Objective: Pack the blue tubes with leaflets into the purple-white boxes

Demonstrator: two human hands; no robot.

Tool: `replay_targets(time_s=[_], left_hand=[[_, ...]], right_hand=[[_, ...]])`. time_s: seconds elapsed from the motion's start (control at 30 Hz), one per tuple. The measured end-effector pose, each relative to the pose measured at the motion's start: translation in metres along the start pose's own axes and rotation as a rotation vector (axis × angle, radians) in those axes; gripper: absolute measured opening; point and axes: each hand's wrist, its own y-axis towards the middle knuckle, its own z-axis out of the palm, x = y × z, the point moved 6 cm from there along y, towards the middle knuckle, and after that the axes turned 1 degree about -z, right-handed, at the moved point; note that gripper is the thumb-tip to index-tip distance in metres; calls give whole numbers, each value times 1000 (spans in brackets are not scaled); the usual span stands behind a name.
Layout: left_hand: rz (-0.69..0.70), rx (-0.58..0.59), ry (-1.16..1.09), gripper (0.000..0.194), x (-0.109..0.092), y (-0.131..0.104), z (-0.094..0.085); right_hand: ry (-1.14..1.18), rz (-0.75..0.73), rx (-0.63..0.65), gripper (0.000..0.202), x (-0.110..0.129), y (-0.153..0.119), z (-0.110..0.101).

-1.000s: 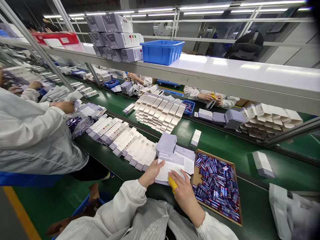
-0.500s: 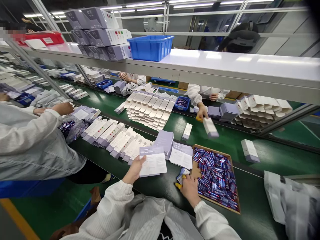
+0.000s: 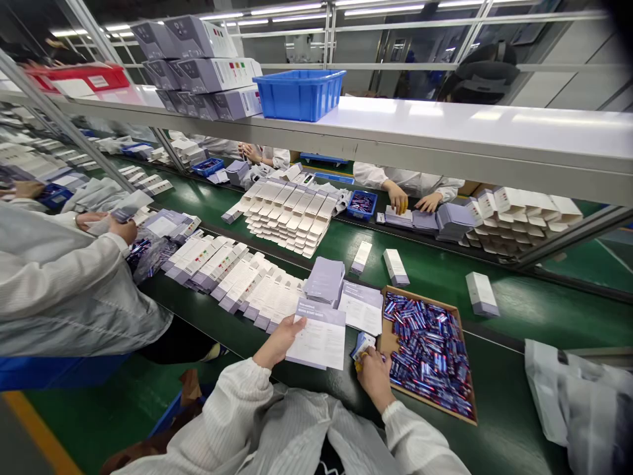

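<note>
My left hand (image 3: 283,342) is closed on a printed leaflet (image 3: 319,338), thumb on top, held above the front edge of the green bench. A second sheet edge shows beneath it. With yellow-covered fingertips, my right hand (image 3: 374,376) pinches at a small blue-and-white card (image 3: 363,344), partly hidden by the fingers. Right beside that hand is a shallow cardboard tray (image 3: 389,341) full of blue batteries (image 3: 430,349). Behind the leaflet are a stack of lilac booklets (image 3: 325,280) and a pile of white leaflets (image 3: 362,309).
Rows of white-and-lilac boxes (image 3: 237,280) lie to the left. Closed boxes (image 3: 482,294) lie on the green conveyor (image 3: 430,264). A shelf (image 3: 445,135) with a blue bin (image 3: 299,95) spans overhead. Co-workers' hands (image 3: 413,198) are across the conveyor; another person (image 3: 74,277) works at left.
My left hand has moved right with the leaflet, closer to my right hand. My right fingers have drawn together at the card. The co-worker opposite has set a box on the conveyor.
</note>
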Motion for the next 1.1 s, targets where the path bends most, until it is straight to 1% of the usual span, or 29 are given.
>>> replay_targets(time_s=[0.13, 0.2, 0.3, 0.37, 0.4, 0.43, 0.53, 0.57, 0.6, 0.63, 0.7, 0.77, 0.8, 0.87, 0.93, 1.03, 1.1], left_hand=[[0, 18, 11, 38, -2, 3, 8], [7, 17, -5, 38, -4, 5, 10], [5, -5, 1, 38, -4, 8, 9], [8, -39, 27, 37, -3, 9, 5], [11, -55, 45, 37, -3, 9, 4], [13, -67, 67, 37, -3, 9, 3], [12, -76, 137, 38, -1, 8, 4], [18, -68, 152, 38, 0, 8, 7], [30, -59, 160, 37, 1, 9, 10], [45, -49, 163, 37, 2, 10, 14], [87, -25, 160, 37, 4, 14, 23], [141, 3, 155, 38, 6, 18, 32], [163, 14, 153, 39, 7, 20, 36], [185, 24, 139, 40, 8, 22, 40], [171, 19, 110, 42, 10, 24, 42], [157, 18, 73, 43, 12, 24, 44], [165, 19, 70, 40, 13, 23, 45]], right_hand=[[25, 21, 8, 23, -3, 4, 0], [28, 3, 4, 25, -3, 5, -2], [18, -52, -26, 30, -1, 4, -7], [8, -67, -69, 32, -2, -1, -16], [8, -77, -142, 31, -1, -5, -26], [12, -99, -260, 28, 0, -10, -40], [68, -217, -729, 19, 15, -34, -98], [94, -263, -840, 18, 24, -42, -114], [118, -307, -888, 19, 35, -46, -127], [138, -355, -894, 22, 48, -47, -136], [176, -464, -844, 26, 75, -46, -142], [209, -559, -793, 28, 95, -44, -138], [219, -587, -780, 28, 101, -42, -135], [220, -597, -767, 27, 104, -39, -127], [205, -571, -754, 25, 101, -36, -123], [181, -532, -730, 24, 98, -33, -121], [166, -513, -719, 23, 99, -33, -121]])
